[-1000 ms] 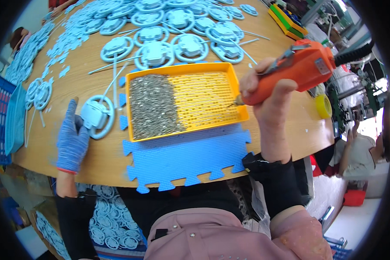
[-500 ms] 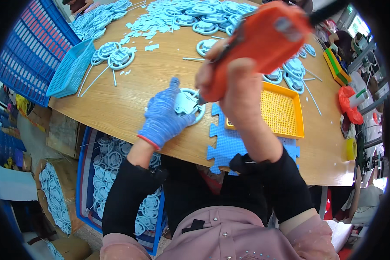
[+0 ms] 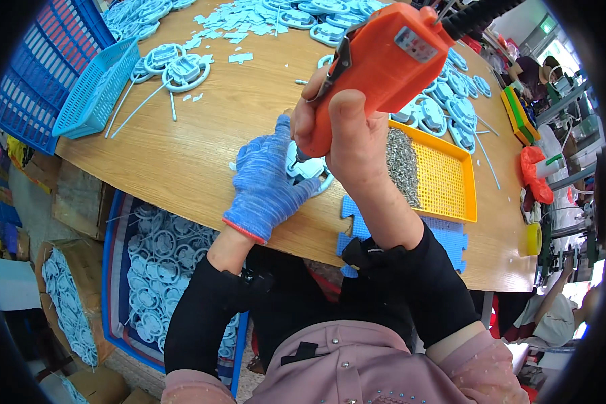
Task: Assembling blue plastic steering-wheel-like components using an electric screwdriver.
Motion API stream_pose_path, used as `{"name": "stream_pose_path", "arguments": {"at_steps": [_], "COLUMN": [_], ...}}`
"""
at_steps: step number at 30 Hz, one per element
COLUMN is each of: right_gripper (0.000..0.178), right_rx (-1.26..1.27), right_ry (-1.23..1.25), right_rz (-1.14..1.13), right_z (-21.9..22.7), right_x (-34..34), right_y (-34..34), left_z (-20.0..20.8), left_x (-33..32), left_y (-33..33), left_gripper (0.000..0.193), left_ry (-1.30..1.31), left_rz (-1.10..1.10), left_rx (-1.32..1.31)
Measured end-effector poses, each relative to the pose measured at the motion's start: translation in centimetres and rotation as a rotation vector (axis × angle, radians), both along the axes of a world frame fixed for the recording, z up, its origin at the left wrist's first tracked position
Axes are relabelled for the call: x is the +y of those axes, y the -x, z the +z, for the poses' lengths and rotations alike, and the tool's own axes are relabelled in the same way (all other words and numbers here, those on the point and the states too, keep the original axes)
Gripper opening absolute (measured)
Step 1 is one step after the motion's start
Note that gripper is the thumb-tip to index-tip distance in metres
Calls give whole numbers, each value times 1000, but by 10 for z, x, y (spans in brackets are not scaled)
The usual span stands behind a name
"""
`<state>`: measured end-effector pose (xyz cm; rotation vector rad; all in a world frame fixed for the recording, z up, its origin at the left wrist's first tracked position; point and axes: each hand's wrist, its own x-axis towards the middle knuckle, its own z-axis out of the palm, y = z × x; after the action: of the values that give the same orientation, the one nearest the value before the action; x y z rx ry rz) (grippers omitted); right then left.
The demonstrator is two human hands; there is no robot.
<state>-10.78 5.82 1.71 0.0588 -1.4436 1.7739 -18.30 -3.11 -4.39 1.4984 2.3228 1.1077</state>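
We see two hands working near the middle of the frame, over a wooden counter (image 3: 202, 135). The right hand (image 3: 347, 131), bare, has its fingers clamped around an orange power screwdriver (image 3: 390, 64), which slants from the upper centre down to the left, its black cord running off at the top edge. The driver's narrow tip points down onto a round light-blue part (image 3: 310, 168) that lies on the counter at the centre of the frame, partly hidden from us by both hands. The left hand (image 3: 266, 185), in a blue knitted glove with a red cuff, rests against the left side of this part, its forefinger and thumb apart, the forefinger pointing up the frame and the thumb reaching right along the lower edge. Right of centre we find a yellow tray (image 3: 473, 195) with a heap of small metal screws (image 3: 402, 165) along its left side, and a blue foam mat (image 3: 454, 242) shows below it. More light-blue parts lie piled just above the tray, and two sit at the upper left beside a light-blue basket (image 3: 91, 101). At the lower left, a blue-rimmed bin (image 3: 240, 357) is heaped with similar pieces.
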Motion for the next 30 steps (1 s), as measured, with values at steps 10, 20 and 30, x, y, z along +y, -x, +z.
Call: {"name": "stream_pose_path", "arguments": {"at_steps": [10,20,30], "right_gripper": [25,30,53], "right_rx": [-147,-151,-154], "right_ry": [-215,9,46], "right_rz": [29,-48,-431], "right_z": [13,39,41], "right_x": [-8,30,101], "right_y": [-2,-126,-315], "left_z": [-30,-1,104], "left_x": [13,-114,87], "left_y": [-5,-17,-82], "left_gripper": [43,94,85], "left_ry": [-277,103,89], "left_rz": [17,146,-436], "left_rx": [-2,302,690]}}
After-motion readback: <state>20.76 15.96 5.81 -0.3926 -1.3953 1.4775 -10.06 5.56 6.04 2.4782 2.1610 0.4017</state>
